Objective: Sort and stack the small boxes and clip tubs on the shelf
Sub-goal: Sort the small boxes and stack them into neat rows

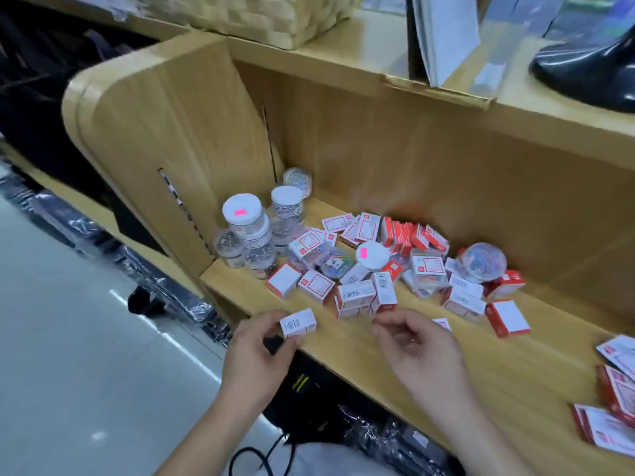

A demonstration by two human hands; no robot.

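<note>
The left hand (pixel 259 352), low and left of centre in the frame, has its grip closed on a small white box (pixel 298 323), pinched between thumb and fingers just over the front edge of the shelf (pixel 343 359); a barcode shows on the box's near face. The right hand (pixel 415 341), low and just right of centre, is over the shelf with its fingers loosely curled; its grip holds nothing that can be seen; the two hands are near each other but apart.

Beyond them, mid-frame, a pile of red-and-white boxes (pixel 355 293) lies jumbled on the shelf, some flat, some on edge; at the back of it a row of red boxes (pixel 409 235) stands side by side. Among the pile sits a white-lidded tub (pixel 372 255) with a pink sticker on top; to its right, a round clear tub (pixel 482 262) of coloured clips lies tilted.

At centre-left, the clip tubs (pixel 247 235) stand upright beside the shelf's side panel (pixel 165 132), clear with white lids, some stacked one on another; the nearest lid carries a pink sticker. More flat boxes (pixel 615 389) lie at the lower right edge of the frame.

On the shelf top above, a woven basket (pixel 247 15) sits at upper centre and a black boot (pixel 591 73) at upper right.
</note>
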